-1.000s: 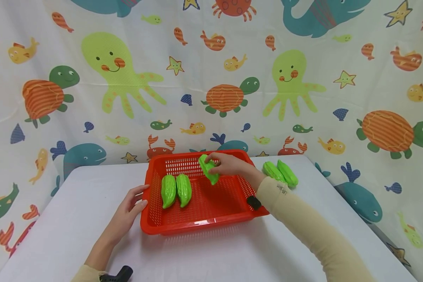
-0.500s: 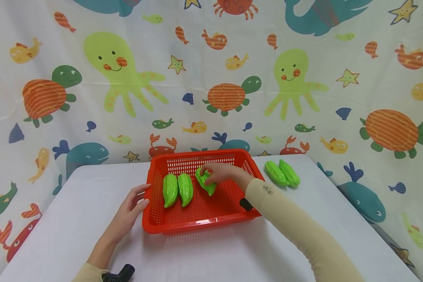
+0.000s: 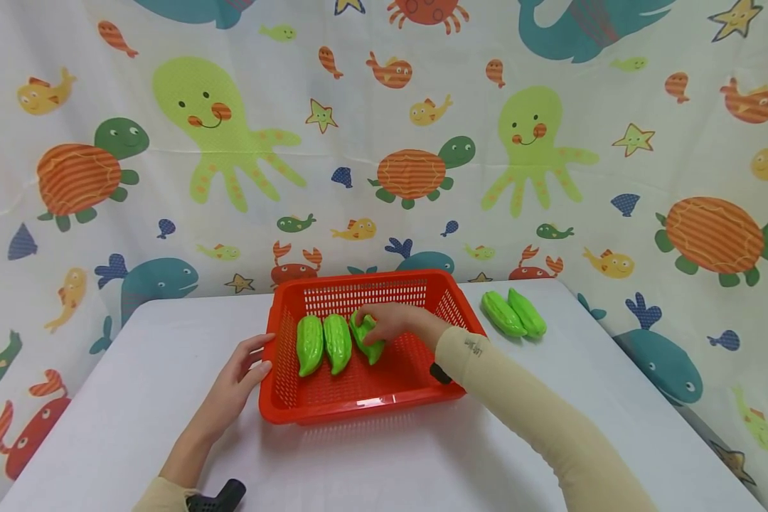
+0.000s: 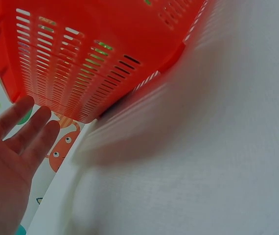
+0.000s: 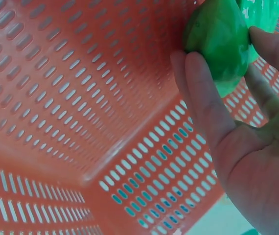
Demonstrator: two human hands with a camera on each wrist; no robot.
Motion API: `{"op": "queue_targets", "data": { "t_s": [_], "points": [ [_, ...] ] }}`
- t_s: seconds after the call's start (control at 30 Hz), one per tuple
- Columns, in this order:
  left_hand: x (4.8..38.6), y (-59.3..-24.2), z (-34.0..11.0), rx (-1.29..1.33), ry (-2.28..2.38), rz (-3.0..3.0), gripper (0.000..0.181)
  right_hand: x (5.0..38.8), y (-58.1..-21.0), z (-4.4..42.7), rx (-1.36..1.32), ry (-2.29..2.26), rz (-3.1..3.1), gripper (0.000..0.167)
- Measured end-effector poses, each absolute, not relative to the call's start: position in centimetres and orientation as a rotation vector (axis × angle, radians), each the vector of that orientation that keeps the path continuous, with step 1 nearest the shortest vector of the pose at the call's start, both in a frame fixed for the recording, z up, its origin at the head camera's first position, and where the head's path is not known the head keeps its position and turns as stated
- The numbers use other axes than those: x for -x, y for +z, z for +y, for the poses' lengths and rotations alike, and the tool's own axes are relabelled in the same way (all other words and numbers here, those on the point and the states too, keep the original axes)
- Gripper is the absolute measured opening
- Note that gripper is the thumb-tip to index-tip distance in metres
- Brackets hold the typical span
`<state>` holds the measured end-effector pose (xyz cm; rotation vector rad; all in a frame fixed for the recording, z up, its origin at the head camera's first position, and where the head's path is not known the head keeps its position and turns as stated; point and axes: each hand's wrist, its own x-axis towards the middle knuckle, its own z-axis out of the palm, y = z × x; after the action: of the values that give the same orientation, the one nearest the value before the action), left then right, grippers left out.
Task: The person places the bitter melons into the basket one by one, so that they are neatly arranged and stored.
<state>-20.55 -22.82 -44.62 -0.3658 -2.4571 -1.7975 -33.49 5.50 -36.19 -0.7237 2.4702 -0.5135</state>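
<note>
My right hand is inside the red basket, pinching a glossy green bitter melon by its sides. In the right wrist view, the thumb and fingers lie on opposite sides of that bitter melon. It sits low over the basket floor; whether it touches the floor I cannot tell. To its left, two more bitter melons lie side by side in the basket. My left hand is at the basket's left rim, its fingers fairly straight in the left wrist view, beside the perforated wall.
Another two bitter melons lie on the white table to the right of the basket. A sea-animal curtain hangs behind the table's far edge. The basket's raised rim surrounds the right hand.
My right hand has lowered the bitter melon into the basket and shifted it left, close beside the other two. The left hand stays at the rim.
</note>
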Motion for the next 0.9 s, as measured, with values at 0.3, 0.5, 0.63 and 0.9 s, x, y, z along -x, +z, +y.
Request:
{"op": "queue_targets", "data": {
  "t_s": [0.3,0.5,0.63,0.9],
  "points": [
    [20.4,-44.7,-22.8,0.359,-1.791,-2.461,0.052,33.4,-36.7,4.9,0.731,-0.469,2.483,0.035],
    [20.5,-44.6,-22.8,0.366,-1.791,-2.458,0.052,33.3,-36.6,4.8,0.714,-0.510,2.450,0.037],
    [20.5,-44.6,-22.8,0.368,-1.794,-2.456,0.053,33.3,-36.3,5.0,0.699,-0.545,2.402,0.039],
    [20.5,-44.7,-22.9,0.372,-1.793,-2.453,0.053,33.4,-35.4,5.4,0.654,-0.566,2.369,0.046]
  ]
}}
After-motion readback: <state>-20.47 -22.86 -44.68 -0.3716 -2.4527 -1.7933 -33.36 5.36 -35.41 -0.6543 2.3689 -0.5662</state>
